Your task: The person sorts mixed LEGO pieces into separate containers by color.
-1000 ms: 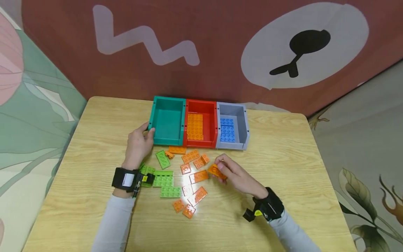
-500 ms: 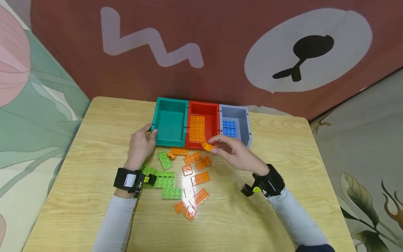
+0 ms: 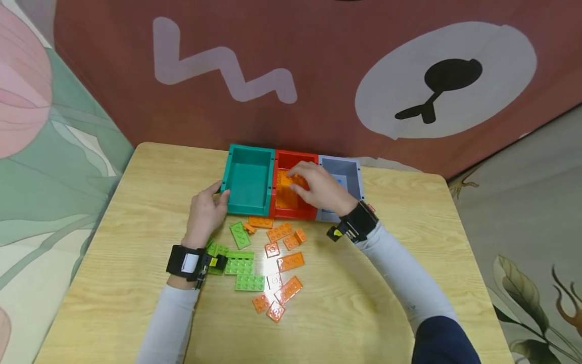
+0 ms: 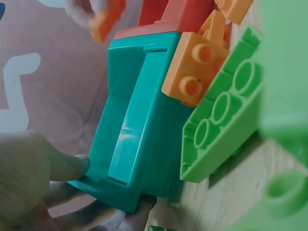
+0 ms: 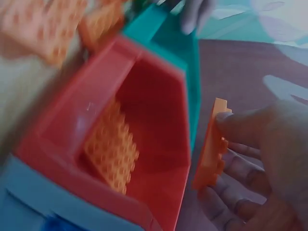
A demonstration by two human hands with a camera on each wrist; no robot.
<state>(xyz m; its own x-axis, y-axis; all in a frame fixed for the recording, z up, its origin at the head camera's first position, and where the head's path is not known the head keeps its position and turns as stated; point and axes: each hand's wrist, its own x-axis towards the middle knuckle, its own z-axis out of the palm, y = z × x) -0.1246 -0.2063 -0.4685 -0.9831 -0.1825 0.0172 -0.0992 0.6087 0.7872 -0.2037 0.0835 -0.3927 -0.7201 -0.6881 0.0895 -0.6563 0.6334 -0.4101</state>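
My left hand (image 3: 206, 215) grips the left side of an open teal bin (image 3: 249, 179); in the left wrist view the thumb lies over its rim and the fingers are outside. Above the red bin (image 3: 305, 212) my right hand (image 3: 323, 189) pinches an orange toy brick (image 5: 211, 151) between thumb and fingers. Joined orange bricks (image 5: 114, 149) lie on the red bin's floor. At the right end of the row is a grey-blue bin (image 3: 349, 172); my right hand and wrist hide most of the blue bricks inside.
In front of the bins, loose orange bricks (image 3: 291, 261) and several green bricks (image 3: 240, 263) are scattered on the wooden table (image 3: 364, 313). One orange brick (image 4: 192, 70) sits against the teal bin's front. A patterned wall (image 3: 318, 121) stands right behind the bins.
My right hand has carried the orange brick from the table beside the loose pieces up and over the red bin. My left hand has stayed on the teal bin.
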